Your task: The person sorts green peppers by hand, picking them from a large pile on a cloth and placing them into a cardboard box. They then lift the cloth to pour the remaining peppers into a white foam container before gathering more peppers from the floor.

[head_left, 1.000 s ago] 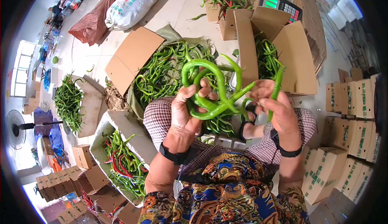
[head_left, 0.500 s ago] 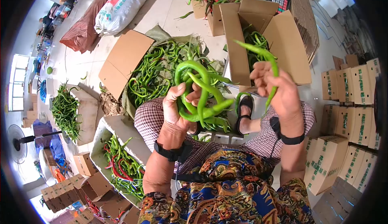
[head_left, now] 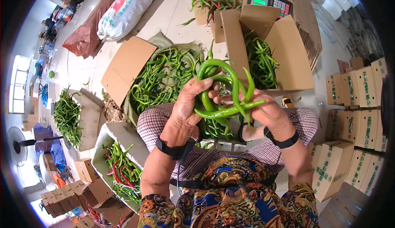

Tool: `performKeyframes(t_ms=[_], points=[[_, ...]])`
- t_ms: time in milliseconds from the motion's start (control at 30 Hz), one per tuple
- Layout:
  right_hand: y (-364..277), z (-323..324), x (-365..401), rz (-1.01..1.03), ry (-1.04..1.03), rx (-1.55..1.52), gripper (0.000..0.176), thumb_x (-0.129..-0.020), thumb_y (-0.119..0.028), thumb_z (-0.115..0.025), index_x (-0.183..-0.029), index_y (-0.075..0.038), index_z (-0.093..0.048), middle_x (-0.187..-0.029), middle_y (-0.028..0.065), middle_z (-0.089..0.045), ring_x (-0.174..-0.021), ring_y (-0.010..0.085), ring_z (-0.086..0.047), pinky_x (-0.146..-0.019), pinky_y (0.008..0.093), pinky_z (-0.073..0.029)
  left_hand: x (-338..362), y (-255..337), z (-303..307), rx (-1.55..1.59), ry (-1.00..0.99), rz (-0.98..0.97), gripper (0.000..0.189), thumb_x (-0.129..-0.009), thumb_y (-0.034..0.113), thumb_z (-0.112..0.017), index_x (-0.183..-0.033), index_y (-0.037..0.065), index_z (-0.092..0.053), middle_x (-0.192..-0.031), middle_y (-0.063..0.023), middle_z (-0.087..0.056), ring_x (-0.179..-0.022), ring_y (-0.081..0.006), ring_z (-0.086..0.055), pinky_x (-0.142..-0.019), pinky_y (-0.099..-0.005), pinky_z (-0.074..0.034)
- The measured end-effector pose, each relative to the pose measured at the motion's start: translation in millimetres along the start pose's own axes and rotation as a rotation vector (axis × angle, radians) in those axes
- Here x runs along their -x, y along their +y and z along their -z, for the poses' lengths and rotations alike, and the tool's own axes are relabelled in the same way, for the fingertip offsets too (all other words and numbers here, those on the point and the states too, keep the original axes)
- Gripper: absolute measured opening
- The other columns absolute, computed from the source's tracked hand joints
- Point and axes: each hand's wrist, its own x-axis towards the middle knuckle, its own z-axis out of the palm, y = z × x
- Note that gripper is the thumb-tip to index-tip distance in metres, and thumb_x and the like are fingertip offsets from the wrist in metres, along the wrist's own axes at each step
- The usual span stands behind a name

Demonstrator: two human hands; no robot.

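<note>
Several long, curled green chili peppers (head_left: 218, 112) are bunched between my two hands. My left hand (head_left: 193, 100) grips them from the left, thumb across the top. From the right, my right hand (head_left: 265, 111) has its fingers closed around the ends of the bunch; which peppers each finger holds is partly hidden. Below and behind the hands, more green peppers lie on a woven sack (head_left: 164, 43). Ahead and to the right stands an open cardboard box (head_left: 288, 51) with green peppers (head_left: 261, 61) inside.
A digital scale (head_left: 267, 2) stands behind the open box. At the left are a white foam box (head_left: 123, 133) of green and red peppers and another pile of green peppers (head_left: 67, 115). Filled sacks (head_left: 127, 12) lie at the far left; stacked cartons (head_left: 356, 121) line the right.
My right hand has moved left and down to meet the bunch in my left hand. The single pepper it held apart is now among the others. The bunch has shifted slightly right.
</note>
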Motion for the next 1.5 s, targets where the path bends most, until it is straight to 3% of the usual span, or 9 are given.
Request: performKeyframes(t_ms=[300,567,667,733,800,1100,1367,1400,1500], points=[[-86.7,8.2,22.1,0.163,0.18,-0.151,0.062,-0.082,-0.015,-0.061,-0.138,0.004,-0.041,-0.123,0.0136,-0.06,-0.112,0.0271,-0.061,-0.097,0.0369,-0.049,-53.9,13.5,-85.6,0.034,-0.196,0.176,0.036,-0.091,0.015,-0.059,-0.121,-0.003,-0.051,-0.082,-0.0084,-0.058,-0.068,-0.0163,-0.059,-0.064,-0.0313,-0.054],[-184.6,109.2,22.8,0.119,0.131,0.332,0.04,-0.094,-0.007,-0.044,-0.13,0.009,-0.049,-0.129,0.0122,-0.057,-0.11,0.022,-0.06,-0.091,0.0355,-0.051,-150.0,-48.1,-92.1,0.334,-0.163,0.138,0.029,-0.09,0.009,-0.06,-0.114,-0.004,-0.051,-0.095,-0.0149,-0.061,-0.081,-0.0205,-0.061,-0.09,-0.0401,-0.055],[-163.0,180.4,15.5,0.172,0.092,1.162,0.035,-0.092,-0.011,-0.047,-0.121,0.007,-0.055,-0.12,0.0169,-0.062,-0.108,0.0261,-0.061,-0.091,0.0383,-0.05,-168.1,-93.4,-40.1,-0.279,0.021,0.071,0.043,-0.092,0.013,-0.061,-0.13,-0.003,-0.046,-0.108,-0.0152,-0.064,-0.1,-0.0264,-0.062,-0.096,-0.0382,-0.049],[-151.1,197.7,4.7,-0.445,0.279,1.479,0.033,-0.09,-0.016,-0.051,-0.115,0.003,-0.058,-0.108,0.0218,-0.065,-0.105,0.0332,-0.062,-0.093,0.0418,-0.047,-152.3,-109.0,-22.2,-0.558,0.148,0.035,0.049,-0.093,0.014,-0.061,-0.135,-0.004,-0.043,-0.113,-0.0158,-0.064,-0.105,-0.0255,-0.061,-0.097,-0.0373,-0.048],[-146.9,198.7,9.9,-0.457,0.303,1.683,0.034,-0.089,-0.019,-0.052,-0.116,0.001,-0.059,-0.105,0.0232,-0.065,-0.104,0.0354,-0.061,-0.092,0.0423,-0.047,-129.1,-95.1,-5.3,-1.042,0.101,0.06,0.056,-0.094,0.014,-0.061,-0.141,-0.005,-0.038,-0.122,-0.0175,-0.062,-0.112,-0.0235,-0.059,-0.096,-0.0358,-0.048],[-139.2,169.7,7.1,-0.562,0.296,1.551,0.046,-0.079,-0.019,-0.069,-0.123,-0.006,-0.06,-0.111,0.0183,-0.065,-0.103,0.0355,-0.062,-0.092,0.0421,-0.048,5.0,76.3,-52.7,-0.926,0.202,0.059,0.043,-0.091,0.018,-0.059,-0.128,-0.005,-0.054,-0.097,-0.0136,-0.07,-0.09,-0.0215,-0.068,-0.078,-0.0304,-0.054],[-90.1,117.2,-27.7,-0.511,-0.154,1.785,0.068,-0.073,-0.016,-0.076,-0.135,-0.009,-0.05,-0.126,0.0153,-0.059,-0.11,0.0323,-0.055,-0.1,0.0425,-0.042,103.7,138.7,104.4,-0.75,0.707,-0.197,0.033,-0.095,0.013,-0.055,-0.126,0.0,-0.055,-0.098,-0.0088,-0.067,-0.088,-0.0165,-0.065,-0.08,-0.0287,-0.052],[-83.0,131.1,-19.8,-0.073,-0.287,1.719,0.069,-0.073,-0.019,-0.076,-0.135,-0.008,-0.05,-0.119,0.0159,-0.061,-0.107,0.0315,-0.056,-0.097,0.0428,-0.043,119.8,131.8,143.9,-0.701,0.752,-0.181,0.03,-0.095,0.01,-0.055,-0.123,0.001,-0.056,-0.096,-0.0088,-0.067,-0.086,-0.0168,-0.065,-0.079,-0.0287,-0.053],[-68.6,163.3,-20.6,-0.595,-0.414,2.17,0.048,-0.072,-0.021,-0.076,-0.116,-0.005,-0.063,-0.101,0.016,-0.064,-0.098,0.0321,-0.059,-0.089,0.0443,-0.045,160.1,76.1,229.8,-0.492,0.946,-0.116,0.024,-0.092,0.006,-0.056,-0.115,-0.002,-0.057,-0.083,-0.0086,-0.065,-0.068,-0.0143,-0.06,-0.059,-0.025,-0.047]])
